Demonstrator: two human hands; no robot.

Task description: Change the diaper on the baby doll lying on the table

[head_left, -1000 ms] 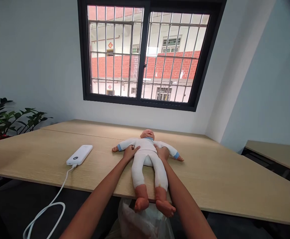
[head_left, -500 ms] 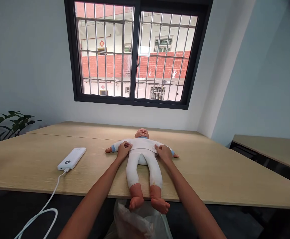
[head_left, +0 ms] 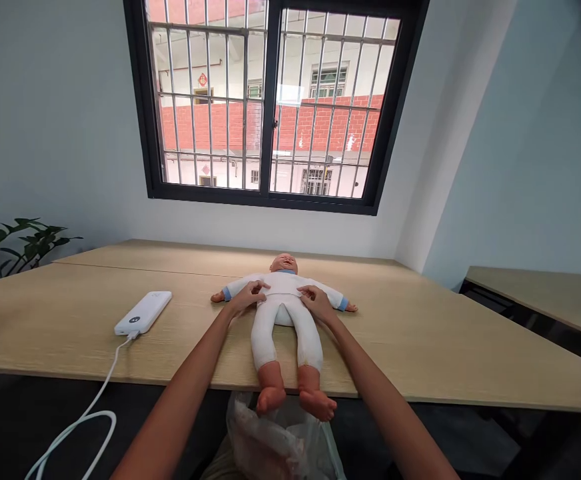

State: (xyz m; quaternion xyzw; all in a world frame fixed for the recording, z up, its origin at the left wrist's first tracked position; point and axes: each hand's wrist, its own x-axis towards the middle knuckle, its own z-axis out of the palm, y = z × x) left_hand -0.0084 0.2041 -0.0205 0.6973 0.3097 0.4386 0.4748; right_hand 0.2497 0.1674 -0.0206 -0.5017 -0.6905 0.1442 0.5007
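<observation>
A baby doll [head_left: 283, 313] lies on its back on the table, head toward the window and feet past the near edge. It wears a white top [head_left: 281, 284] with blue collar and cuffs, and white trousers [head_left: 265, 333]. On the left side of its waist rests my left hand [head_left: 248, 296], thumb and fingers apart at the top's hem. My right hand [head_left: 316, 302] touches the opposite side of the belly near the hem, with its fingers reaching inward and a gap to the thumb. Neither hand visibly grips cloth.
A white power bank [head_left: 143, 313] with a white cable [head_left: 101, 395] lies to the left on the wooden table [head_left: 420, 340]. A plastic bag [head_left: 265, 433] is below the near edge. Beyond stand a barred window [head_left: 270, 120] and a plant [head_left: 25, 243]; another table [head_left: 545, 293] is at right.
Both hands have let go of the top's hem edges, and their fingers have loosened. The right hand has moved inward across the belly. The view has tilted slightly down.
</observation>
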